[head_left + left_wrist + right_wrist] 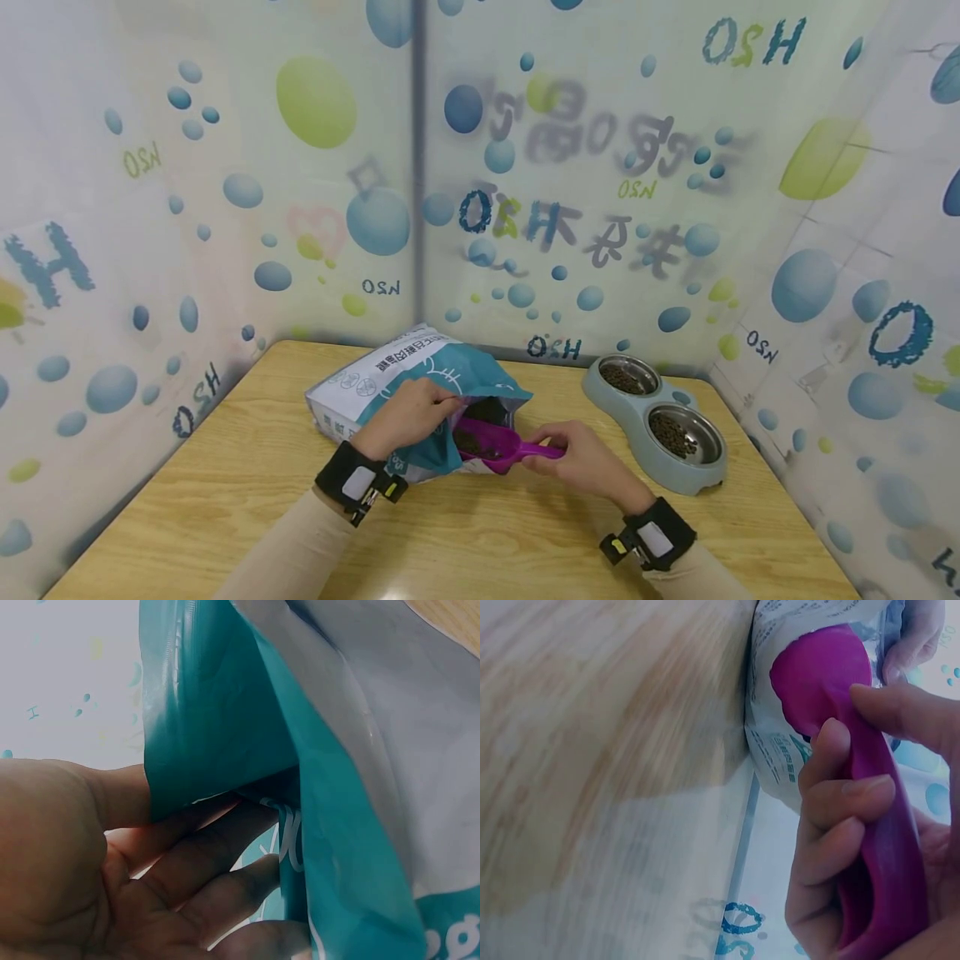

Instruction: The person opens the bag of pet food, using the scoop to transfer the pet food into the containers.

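A white and teal pet food bag (468,367) lies on its side on the table, its mouth facing right and toward me. My left hand (408,414) pinches the upper edge of the mouth between thumb and fingers; the teal flap (217,712) stands lifted in the left wrist view. A purple scoop (501,446) sits in the mouth with brown kibble (472,443) in it. My right hand (581,461) grips the scoop's handle (889,825), fingers curled round it and thumb on top. The inside of the bag is mostly hidden.
A light blue double feeder (641,414) stands to the right of the bag, with kibble in both its metal bowls. The wooden table (480,542) meets patterned curtains (510,283) at the back and sides.
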The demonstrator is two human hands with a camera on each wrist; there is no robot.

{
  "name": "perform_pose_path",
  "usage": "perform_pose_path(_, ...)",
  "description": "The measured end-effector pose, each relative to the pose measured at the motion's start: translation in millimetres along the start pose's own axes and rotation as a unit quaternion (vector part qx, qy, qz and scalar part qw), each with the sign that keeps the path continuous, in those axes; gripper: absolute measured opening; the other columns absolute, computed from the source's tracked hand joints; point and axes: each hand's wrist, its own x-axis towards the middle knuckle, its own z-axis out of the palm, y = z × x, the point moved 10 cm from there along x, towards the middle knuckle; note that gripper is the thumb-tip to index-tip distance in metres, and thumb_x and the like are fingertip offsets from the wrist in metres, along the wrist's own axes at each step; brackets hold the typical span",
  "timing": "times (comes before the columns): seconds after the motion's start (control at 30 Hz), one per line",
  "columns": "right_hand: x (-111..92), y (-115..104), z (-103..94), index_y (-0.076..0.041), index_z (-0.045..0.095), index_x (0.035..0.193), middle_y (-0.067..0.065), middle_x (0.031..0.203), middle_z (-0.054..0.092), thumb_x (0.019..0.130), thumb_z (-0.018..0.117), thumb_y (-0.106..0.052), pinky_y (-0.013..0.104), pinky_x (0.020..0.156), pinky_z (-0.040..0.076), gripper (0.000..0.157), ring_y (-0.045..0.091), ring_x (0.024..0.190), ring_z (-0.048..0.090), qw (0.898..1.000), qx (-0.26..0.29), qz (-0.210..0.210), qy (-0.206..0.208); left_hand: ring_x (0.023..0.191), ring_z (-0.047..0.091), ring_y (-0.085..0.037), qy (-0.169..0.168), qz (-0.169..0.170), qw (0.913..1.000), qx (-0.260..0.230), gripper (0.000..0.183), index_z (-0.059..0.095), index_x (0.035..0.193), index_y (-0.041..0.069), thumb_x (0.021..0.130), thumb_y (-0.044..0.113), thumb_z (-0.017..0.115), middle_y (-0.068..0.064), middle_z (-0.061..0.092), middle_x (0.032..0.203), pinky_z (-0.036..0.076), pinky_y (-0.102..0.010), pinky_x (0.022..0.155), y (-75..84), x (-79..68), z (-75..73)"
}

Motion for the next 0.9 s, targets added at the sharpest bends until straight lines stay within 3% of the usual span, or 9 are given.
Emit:
perform_pose_path(0.33, 0.0, 6.0, -4.6, -0.032, 0.073, 0.103, -0.009, 0.07, 0.064, 0.089, 0.075, -0.048, 0.026, 0.049, 0.039, 0.021, 0.01, 0.057, 0.052, 1.0, 0.001, -0.007, -0.017, 0.042, 0.031, -0.009, 0.0, 0.005, 1.0, 0.005, 0.052, 0.044, 0.056, 0.015, 0.105, 0.023, 0.056, 0.008, 0.03, 0.051, 0.026, -0.024, 0.041, -0.7, 0.6, 0.5)
perform_pose_path(0.9, -1.1, 9.9, -9.9, -0.031, 0.073, 0.102, -0.009, 0.07, 0.066, 0.089, 0.076, -0.045, 0.026, 0.05, 0.039, 0.02, 0.009, 0.056, 0.05, 0.999, 0.006, -0.02, -0.036, 0.042, 0.031, -0.009, 0.002, 0.011, 0.9999, 0.009, 0.051, 0.044, 0.056, 0.016, 0.105, 0.021, 0.056, 0.007, 0.031, 0.052, 0.027, -0.025, 0.041, 1.8, 0.2, -0.4)
